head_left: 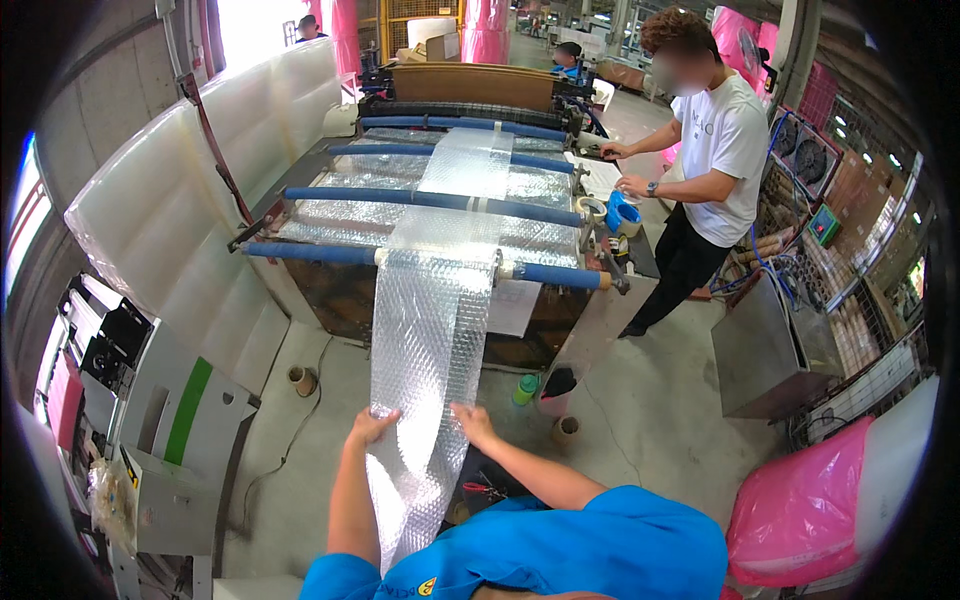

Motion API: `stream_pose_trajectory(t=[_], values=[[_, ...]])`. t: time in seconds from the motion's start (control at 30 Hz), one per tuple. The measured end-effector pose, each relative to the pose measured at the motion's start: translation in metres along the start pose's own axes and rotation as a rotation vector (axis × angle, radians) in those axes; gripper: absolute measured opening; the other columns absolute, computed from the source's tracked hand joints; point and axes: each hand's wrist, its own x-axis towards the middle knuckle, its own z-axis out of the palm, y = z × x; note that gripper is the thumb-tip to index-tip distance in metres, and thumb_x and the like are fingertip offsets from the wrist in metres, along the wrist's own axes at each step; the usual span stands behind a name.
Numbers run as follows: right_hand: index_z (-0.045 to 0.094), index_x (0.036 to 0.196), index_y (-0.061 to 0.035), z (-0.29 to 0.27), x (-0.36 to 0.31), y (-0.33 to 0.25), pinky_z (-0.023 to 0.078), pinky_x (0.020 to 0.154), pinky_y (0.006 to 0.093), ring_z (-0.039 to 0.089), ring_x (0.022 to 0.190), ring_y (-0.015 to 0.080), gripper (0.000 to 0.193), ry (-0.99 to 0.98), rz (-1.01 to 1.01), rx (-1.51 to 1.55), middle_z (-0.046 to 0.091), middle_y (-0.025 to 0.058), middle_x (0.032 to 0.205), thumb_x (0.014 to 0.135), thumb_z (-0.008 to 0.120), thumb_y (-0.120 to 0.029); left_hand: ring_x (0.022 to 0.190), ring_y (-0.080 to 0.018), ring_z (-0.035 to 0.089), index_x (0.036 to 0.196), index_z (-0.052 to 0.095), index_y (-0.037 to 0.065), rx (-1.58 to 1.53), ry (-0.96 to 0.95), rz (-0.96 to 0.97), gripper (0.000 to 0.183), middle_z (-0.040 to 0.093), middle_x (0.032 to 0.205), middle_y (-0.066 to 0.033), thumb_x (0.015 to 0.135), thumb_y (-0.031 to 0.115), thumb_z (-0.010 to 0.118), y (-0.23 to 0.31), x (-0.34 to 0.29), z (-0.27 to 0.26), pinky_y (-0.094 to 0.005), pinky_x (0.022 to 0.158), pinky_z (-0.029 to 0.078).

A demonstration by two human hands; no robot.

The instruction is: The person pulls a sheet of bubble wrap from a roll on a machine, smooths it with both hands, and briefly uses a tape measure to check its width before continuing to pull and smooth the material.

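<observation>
Head view here: both hands have hold of the bubble film (430, 320), left hand (376, 426) pinching the left edge, right hand (474, 424) on the right edge, fingertips partly lost against the film. The strip drops from the blue front roller (560, 274) ahead of the hands, passes between them and comes back toward the wearer's body.

What could bite, imo: uneven pull. If one hand tugs harder, the film could skew along that roller or crease down the middle. Squeeze too hard and bubbles may pop; grip too loosely and an edge could slip out. Slack behind the hands might also snag on the red-handled tool (483, 489) just behind and beside the right hand. Can't tell if the film's far end hangs free, it's hidden by the blue shirt (560, 550).

Room-wise: left of the left hand there's open floor (300, 450) out to the grey cabinet (180, 470), with a cardboard tube (301, 380) and a cable on it. Ahead and right of the right hand, the green bottle (525, 389) and another tube (566, 430) crowd things a bit. Beyond them there's decent floor, and the co-worker (715, 150) is well apart.
</observation>
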Motion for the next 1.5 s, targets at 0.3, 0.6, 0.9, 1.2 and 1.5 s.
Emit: stream_pose_trajectory(t=[0.3, 0.6, 0.9, 1.2, 1.5], values=[[0.053, 0.063, -0.0024, 0.005, -0.107, -0.053, 0.037, 0.048, 0.022, 0.046, 0.051, 0.0082, 0.038, -0.199, -0.119, 0.033, 0.051, 0.0024, 0.057, 0.082, 0.049, -0.035, 0.07, -0.0195, 0.057, 0.083, 0.051, -0.001, -0.053, 0.647, 0.328, 0.048, 0.06, 0.076, -0.0134, 0.059, 0.035, 0.072, 0.032, -0.134, -0.03, -0.0319, 0.064, 0.043], [0.052, 0.062, -0.0016, 0.009, -0.125, -0.083, 0.036, 0.047, 0.0223, 0.045, 0.05, 0.009, 0.042, -0.139, -0.093, 0.109, 0.05, 0.0028, 0.056, 0.081, 0.05, -0.039, 0.063, -0.0195, 0.055, 0.081, 0.052, 0.0, -0.118, 0.672, 0.341, 0.034, 0.058, 0.068, -0.0125, 0.07, 0.031, 0.062, 0.025, -0.133, -0.032, -0.0322, 0.061, 0.042], [0.053, 0.061, -0.0006, 0.008, -0.106, -0.048, 0.036, 0.049, 0.0249, 0.043, 0.052, 0.0083, 0.042, -0.134, -0.049, 0.001, 0.049, 0.0028, 0.053, 0.081, 0.049, -0.038, 0.07, -0.0342, 0.055, 0.079, 0.052, 0.001, 0.208, 0.638, 0.155, 0.042, 0.058, 0.073, -0.0177, 0.076, 0.042, 0.05, -0.018, -0.079, -0.012, -0.0406, 0.062, 0.041], [0.056, 0.074, 0.0013, -0.002, -0.048, 0.024, 0.039, 0.053, 0.0315, 0.05, 0.053, 0.0157, 0.045, -0.073, -0.124, -0.244, 0.052, 0.011, 0.056, 0.082, 0.045, -0.041, 0.067, -0.0392, 0.053, 0.081, 0.047, 0.004, 0.345, 0.664, 0.155, 0.039, 0.056, 0.068, -0.0198, 0.083, 0.042, 0.037, -0.038, -0.034, 0.034, -0.0467, 0.059, 0.04], [0.056, 0.076, -0.0018, -0.004, -0.039, 0.032, 0.041, 0.063, 0.0366, 0.055, 0.069, 0.0301, 0.045, -0.083, -0.094, -0.327, 0.057, 0.0151, 0.069, 0.082, 0.039, -0.043, 0.065, -0.041, 0.052, 0.082, 0.043, 0.004, 0.331, 0.636, 0.17, 0.039, 0.055, 0.066, -0.0209, 0.084, 0.042, 0.033, -0.052, -0.012, 0.043, -0.0487, 0.057, 0.038]])
